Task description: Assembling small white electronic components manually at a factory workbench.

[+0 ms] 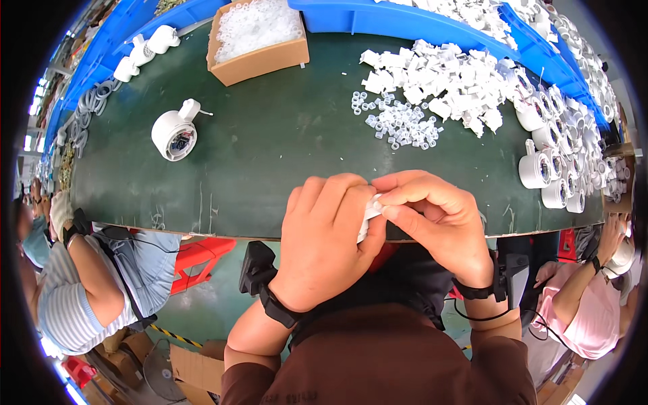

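Note:
My left hand (324, 243) is closed around a small white plastic part (364, 229), mostly hidden by the fingers, just off the table's near edge. The thumb and forefinger of my right hand (439, 216) pinch a small pale piece (377, 204) against the top of that part; its exact shape is covered. Beyond my hands, to the right, lie a scatter of short clear plastic rings (405, 125) and a heap of white plastic parts (445, 81). A round white housing (174, 135) with a short arm and electronics inside stands alone at the left.
A cardboard box (260, 61) of clear plastic pieces sits at the far side of the green table (283, 142). Blue bins (398, 23) line the back. Several white housings (550, 169) crowd the right edge. Co-workers sit at left (101, 283) and right (587, 304).

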The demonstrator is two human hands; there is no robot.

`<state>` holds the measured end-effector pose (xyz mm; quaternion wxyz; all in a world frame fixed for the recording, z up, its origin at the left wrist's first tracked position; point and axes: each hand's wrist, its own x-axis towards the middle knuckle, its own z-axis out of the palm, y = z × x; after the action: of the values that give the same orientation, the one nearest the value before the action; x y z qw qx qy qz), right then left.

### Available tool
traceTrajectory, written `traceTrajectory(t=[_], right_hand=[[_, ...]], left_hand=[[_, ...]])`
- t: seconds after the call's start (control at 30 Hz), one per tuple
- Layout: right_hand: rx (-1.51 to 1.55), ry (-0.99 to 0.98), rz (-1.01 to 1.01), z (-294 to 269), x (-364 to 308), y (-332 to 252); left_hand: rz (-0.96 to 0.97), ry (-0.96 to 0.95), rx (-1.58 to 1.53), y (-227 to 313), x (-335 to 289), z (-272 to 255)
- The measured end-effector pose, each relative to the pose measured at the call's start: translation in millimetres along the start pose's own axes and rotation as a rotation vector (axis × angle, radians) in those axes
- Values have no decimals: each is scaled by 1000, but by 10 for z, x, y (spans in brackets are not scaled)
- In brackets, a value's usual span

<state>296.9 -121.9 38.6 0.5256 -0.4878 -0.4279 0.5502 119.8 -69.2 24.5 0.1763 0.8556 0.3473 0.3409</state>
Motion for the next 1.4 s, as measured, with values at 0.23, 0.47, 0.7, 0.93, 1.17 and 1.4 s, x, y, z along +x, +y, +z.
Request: traceTrajectory(t=[0.23,0.47,0.7,0.93,1.17,1.4], right_hand=[[124,-14,145,25,100,-39],[155,35,219,90,80,-44],[26,67,90,105,17,28],[44,39,29,133,-66,229],[-1640,875,-338,-973,-253,-66],[-1830,978,-46,-1503,-561,-30]], left_hand=[[47,72,26,-12,8,81],[41,200,10,-16,-45,152],[1,199,-50,-20,-107,147],[74,31,-32,-156,-32,-71],[-179,258,688,-572,-155,-488],[-179,201,443,-333,-193,-224]])
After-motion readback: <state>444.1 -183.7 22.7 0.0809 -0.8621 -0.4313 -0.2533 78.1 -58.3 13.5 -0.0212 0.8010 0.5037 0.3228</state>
